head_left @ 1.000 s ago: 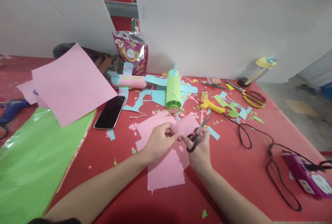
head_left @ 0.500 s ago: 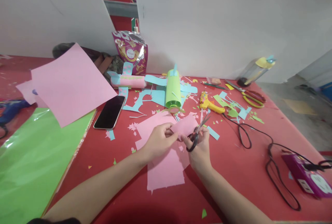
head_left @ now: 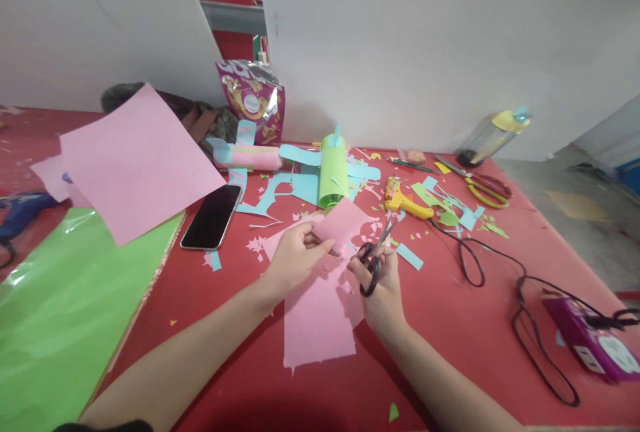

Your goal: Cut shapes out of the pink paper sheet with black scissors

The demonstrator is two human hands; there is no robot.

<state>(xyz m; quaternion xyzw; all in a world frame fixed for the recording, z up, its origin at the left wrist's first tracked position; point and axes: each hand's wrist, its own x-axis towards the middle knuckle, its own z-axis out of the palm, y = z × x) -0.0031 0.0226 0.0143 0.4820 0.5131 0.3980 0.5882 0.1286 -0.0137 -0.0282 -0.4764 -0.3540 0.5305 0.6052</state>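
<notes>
My left hand [head_left: 299,252] pinches a small piece of pink paper [head_left: 344,222] by its lower left edge, holding it above the table. In my right hand [head_left: 384,289] are black-handled scissors [head_left: 371,265], blades pointing up and away, apart from the paper. Larger pink sheets with cut edges [head_left: 320,325] lie beneath both hands. Just beyond the held piece stands a green paper tube airplane [head_left: 333,169] with blue wings, its near end partly covered by that piece. A pink tube airplane [head_left: 255,157] with blue parts lies to its left.
A yellow glue gun [head_left: 407,204] with a black cord lies right of the planes, near paper scraps and yellow-red scissors [head_left: 485,189]. A purple power strip [head_left: 595,339] is at far right. The phone [head_left: 211,219], pink sheet [head_left: 140,165] and green sheets [head_left: 75,312] lie left.
My left hand has moved slightly left with the pink piece, and that piece has tilted up. It has come apart from my right hand, which still holds the scissors.
</notes>
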